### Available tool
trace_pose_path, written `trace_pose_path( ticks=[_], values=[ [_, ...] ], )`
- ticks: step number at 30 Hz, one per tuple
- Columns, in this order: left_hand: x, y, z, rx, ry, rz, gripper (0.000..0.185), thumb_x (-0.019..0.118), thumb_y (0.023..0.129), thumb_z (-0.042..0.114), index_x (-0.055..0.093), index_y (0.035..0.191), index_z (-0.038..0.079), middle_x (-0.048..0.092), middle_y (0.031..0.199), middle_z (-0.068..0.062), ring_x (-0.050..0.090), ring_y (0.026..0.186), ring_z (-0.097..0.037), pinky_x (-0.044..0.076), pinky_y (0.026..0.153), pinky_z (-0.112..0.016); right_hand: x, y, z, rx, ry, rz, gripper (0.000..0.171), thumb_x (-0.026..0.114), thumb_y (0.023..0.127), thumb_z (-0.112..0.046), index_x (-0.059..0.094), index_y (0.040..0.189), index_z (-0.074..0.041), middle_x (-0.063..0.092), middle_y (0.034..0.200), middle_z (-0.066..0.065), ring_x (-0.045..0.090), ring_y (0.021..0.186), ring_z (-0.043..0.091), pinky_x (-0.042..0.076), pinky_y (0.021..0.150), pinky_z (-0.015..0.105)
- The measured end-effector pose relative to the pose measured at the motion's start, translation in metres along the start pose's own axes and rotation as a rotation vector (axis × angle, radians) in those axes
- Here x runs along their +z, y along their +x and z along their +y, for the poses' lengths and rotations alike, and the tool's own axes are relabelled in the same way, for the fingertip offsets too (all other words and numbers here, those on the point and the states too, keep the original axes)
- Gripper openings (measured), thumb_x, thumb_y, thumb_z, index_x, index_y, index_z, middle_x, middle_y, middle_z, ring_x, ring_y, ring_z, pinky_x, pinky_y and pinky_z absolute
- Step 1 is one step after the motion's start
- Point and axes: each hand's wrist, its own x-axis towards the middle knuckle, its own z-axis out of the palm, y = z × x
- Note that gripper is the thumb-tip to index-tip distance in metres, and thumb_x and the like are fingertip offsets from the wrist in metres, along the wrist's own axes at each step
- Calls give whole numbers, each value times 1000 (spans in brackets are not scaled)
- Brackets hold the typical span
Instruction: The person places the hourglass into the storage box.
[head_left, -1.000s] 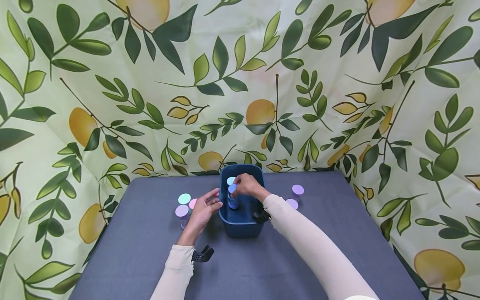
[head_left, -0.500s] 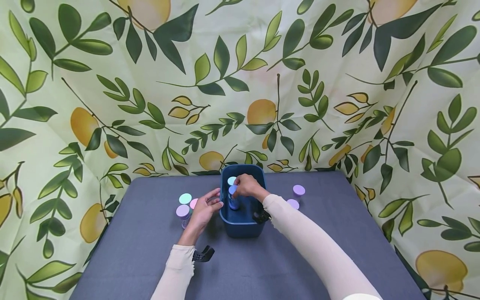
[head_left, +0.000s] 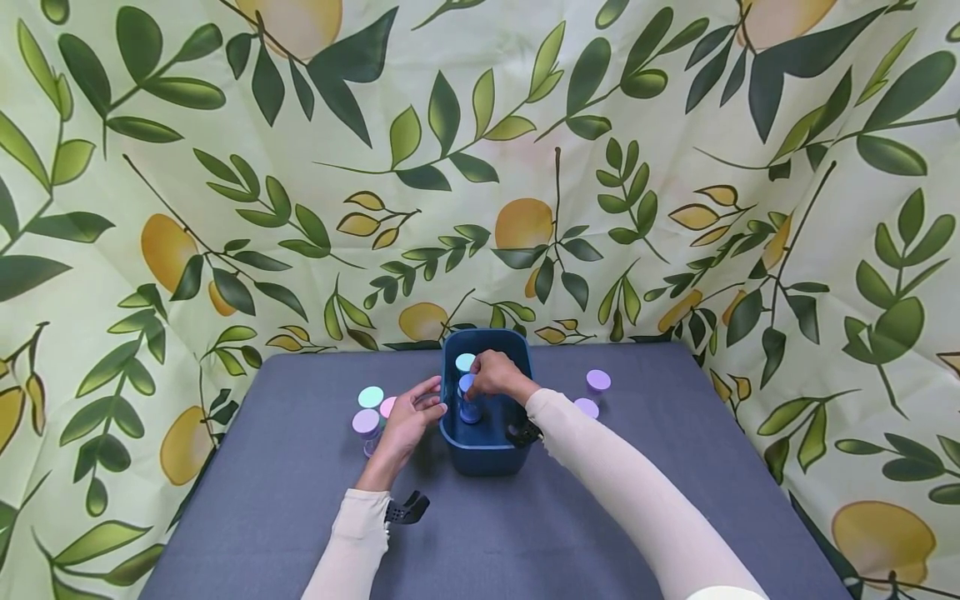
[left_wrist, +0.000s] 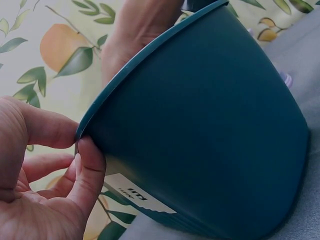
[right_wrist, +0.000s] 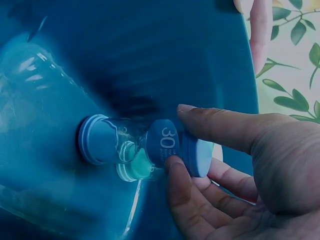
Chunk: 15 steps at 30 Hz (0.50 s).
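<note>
The right hand [head_left: 495,373] reaches down into the dark blue plastic bin [head_left: 483,454] at the middle of the grey table [head_left: 300,517]; its thumb and forefinger [right_wrist: 220,125] pinch the blue cap of a small hourglass timer [right_wrist: 150,145], which stands upright on the bin floor; the wrist view shows a clear glass body between two blue end caps, pale green sand inside, and the number "30" printed in white on the collar under the gripped cap. A second timer with a mint-green cap [head_left: 465,362] stands in the bin just behind the held one.

The left hand [head_left: 408,421] is at the bin's left wall; thumb and fingertips [left_wrist: 90,165] pinch the rim, the other fingers loosely curled below; a white sticker with dark print [left_wrist: 140,194] sits on the outer wall near that grip, its writing too small to read.

On the table left of the bin stand three more timers close together, capped mint green [head_left: 370,397], pink [head_left: 387,407] and lilac [head_left: 365,422], the pink one partly hidden by the left hand; right of the bin are two lilac-capped timers [head_left: 597,381], [head_left: 586,407], near each other and well apart from the left group. A lemon-and-leaf printed cloth [head_left: 480,167] hangs behind and around the table.
</note>
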Motion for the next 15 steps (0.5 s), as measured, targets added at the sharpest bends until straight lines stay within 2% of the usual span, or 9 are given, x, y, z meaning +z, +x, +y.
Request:
trace_pose_path(
  ticks=[9,15],
  values=[
    [0,0,0,-3,2,-2,52,62,92,4,51,143,9,54,139,-16,59,112,-21,54,96,-35,0,-2,0,-19,8,-29,39,83,77,-14,67,109,2,64,85,8,62,67,18,53,62,27],
    [0,1,-1,-7,3,-3,53,62,92,4,50,143,9,54,139,-17,58,112,-21,53,98,-37,0,-2,0,-22,7,-29,33,83,77,-14,69,103,1,65,83,8,62,67,18,52,62,26]
  ],
)
